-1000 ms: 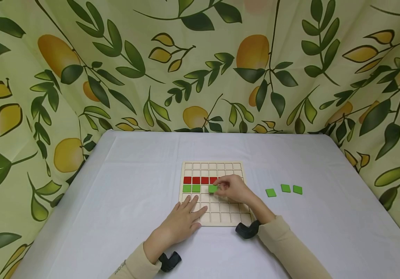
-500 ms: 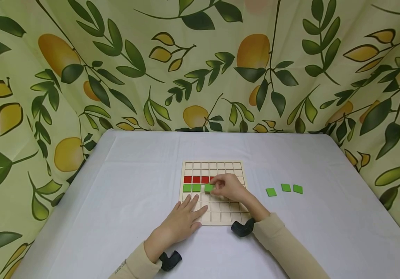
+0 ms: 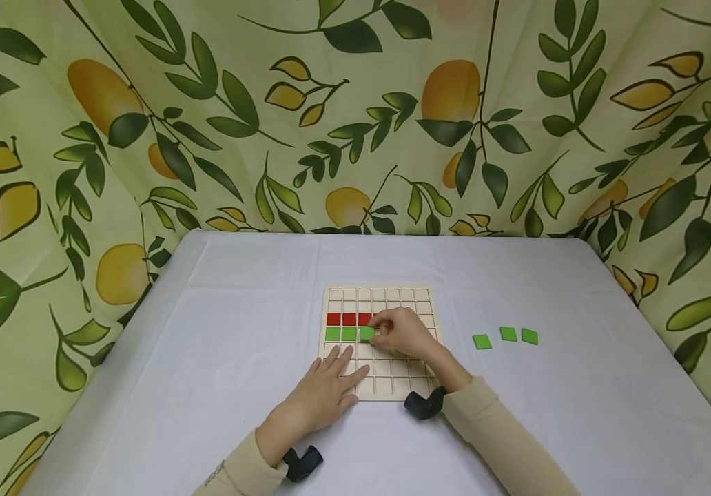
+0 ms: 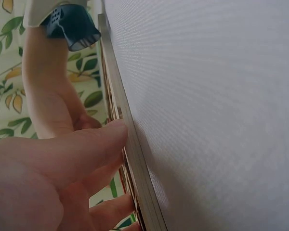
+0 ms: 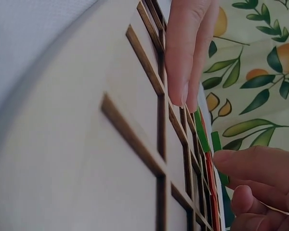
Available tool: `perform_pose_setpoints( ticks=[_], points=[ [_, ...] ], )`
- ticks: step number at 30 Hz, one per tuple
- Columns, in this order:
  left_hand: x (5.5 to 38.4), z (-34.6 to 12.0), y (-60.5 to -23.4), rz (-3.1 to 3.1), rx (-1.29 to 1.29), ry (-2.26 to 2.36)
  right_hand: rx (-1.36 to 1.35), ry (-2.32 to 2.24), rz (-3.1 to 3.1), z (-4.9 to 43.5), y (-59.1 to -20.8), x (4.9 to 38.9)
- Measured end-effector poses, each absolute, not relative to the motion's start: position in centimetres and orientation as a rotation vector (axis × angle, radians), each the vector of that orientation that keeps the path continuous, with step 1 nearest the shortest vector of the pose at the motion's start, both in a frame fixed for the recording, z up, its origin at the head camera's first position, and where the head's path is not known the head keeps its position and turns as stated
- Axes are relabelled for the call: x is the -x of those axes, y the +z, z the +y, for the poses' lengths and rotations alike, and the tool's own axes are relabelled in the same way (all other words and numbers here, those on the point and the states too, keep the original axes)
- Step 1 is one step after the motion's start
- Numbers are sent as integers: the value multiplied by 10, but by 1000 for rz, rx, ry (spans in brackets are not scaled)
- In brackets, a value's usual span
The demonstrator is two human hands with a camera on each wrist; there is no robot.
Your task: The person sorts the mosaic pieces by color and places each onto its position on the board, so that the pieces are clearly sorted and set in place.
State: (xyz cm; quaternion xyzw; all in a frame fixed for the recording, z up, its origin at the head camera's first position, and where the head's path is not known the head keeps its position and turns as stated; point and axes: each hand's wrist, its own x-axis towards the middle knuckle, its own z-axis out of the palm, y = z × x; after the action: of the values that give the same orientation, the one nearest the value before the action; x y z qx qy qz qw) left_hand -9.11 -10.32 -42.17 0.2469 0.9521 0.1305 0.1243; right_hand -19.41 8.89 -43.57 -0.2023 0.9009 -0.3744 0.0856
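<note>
Left hand [image 3: 318, 394] resting on gridded board [image 3: 390, 368], fingers [image 3: 344, 359] spread; right hand [image 3: 406, 332] over it, fingers pinching green tile [image 3: 366, 335]

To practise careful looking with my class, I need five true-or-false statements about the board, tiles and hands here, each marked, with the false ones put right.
1. The right hand pinches a green tile. True.
2. Fingers of the left hand touch the board. True.
3. The loose tiles lie left of the board. False: the three loose green tiles lie to its right, on the white tablecloth.
4. Red and green share one row. False: the red tiles lie in the row just beyond the green tiles.
5. Both sleeves are beige. True.
</note>
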Motion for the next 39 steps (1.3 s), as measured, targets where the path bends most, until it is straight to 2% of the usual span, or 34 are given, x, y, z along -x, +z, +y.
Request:
perform_pose_setpoints(
  ticks=[39],
  points=[
    [92, -103, -422, 2763, -701, 365, 493, -1119, 2680, 81, -438, 195]
  ],
)
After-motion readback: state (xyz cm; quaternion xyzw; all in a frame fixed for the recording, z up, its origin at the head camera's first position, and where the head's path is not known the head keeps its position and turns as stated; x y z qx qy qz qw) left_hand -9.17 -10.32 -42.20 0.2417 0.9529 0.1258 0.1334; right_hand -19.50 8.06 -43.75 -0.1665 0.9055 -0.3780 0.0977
